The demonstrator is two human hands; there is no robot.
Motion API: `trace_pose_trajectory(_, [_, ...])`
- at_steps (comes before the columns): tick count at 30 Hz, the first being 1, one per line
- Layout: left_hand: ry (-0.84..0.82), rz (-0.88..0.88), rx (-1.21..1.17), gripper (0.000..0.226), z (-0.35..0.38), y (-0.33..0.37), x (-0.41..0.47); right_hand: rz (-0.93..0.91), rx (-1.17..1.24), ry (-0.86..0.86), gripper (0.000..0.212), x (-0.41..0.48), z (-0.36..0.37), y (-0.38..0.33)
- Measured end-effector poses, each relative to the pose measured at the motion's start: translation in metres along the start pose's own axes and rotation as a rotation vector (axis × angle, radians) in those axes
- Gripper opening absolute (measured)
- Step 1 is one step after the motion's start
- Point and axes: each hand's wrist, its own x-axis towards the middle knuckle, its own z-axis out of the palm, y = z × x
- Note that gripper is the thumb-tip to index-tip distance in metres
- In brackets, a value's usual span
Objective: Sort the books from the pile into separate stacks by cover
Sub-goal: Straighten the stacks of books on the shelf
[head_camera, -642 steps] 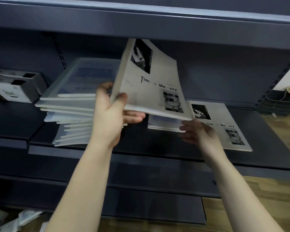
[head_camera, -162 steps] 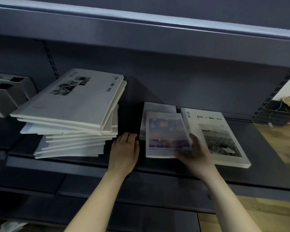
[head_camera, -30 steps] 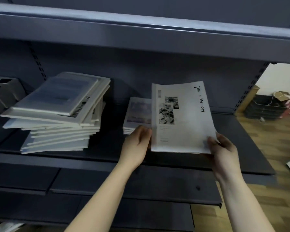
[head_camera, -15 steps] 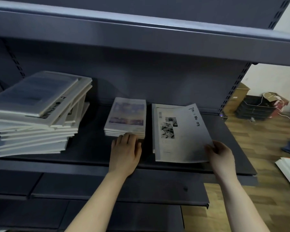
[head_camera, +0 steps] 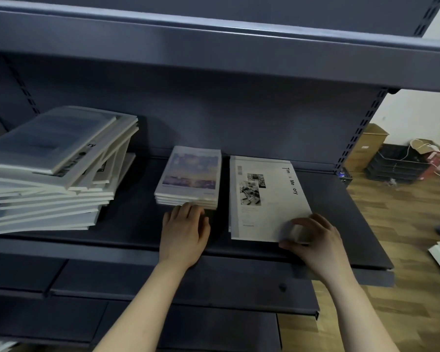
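Rests the left hand flat on the shelf, fingers straight, tips touching the sky-cover stack just ahead of them. Arches the right hand over the near corner of the white-cover stack, thumb at its front edge; too blurred to tell whether gripping. Has the unsorted pile well left of the left hand, slumped askew.

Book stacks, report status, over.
Left hand flat, fingertips at colour-cover stack. Right hand at near corner of white stack, grip blurred. Pile far left, unsorted. Nothing blocking.
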Motion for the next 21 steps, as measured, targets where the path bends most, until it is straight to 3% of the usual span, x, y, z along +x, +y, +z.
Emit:
trace_pose_trajectory(7, [0.004, -0.012, -0.010, 0.025, 0.000, -0.001, 0.000, -0.067, 0.038, 0.062, 0.039, 0.013, 0.008, 0.004])
trace_pose_trajectory(21, [0.003, -0.022, -0.035, 0.022, 0.001, -0.003, 0.000, -0.018, 0.093, 0.052, 0.047, 0.024, 0.013, 0.003])
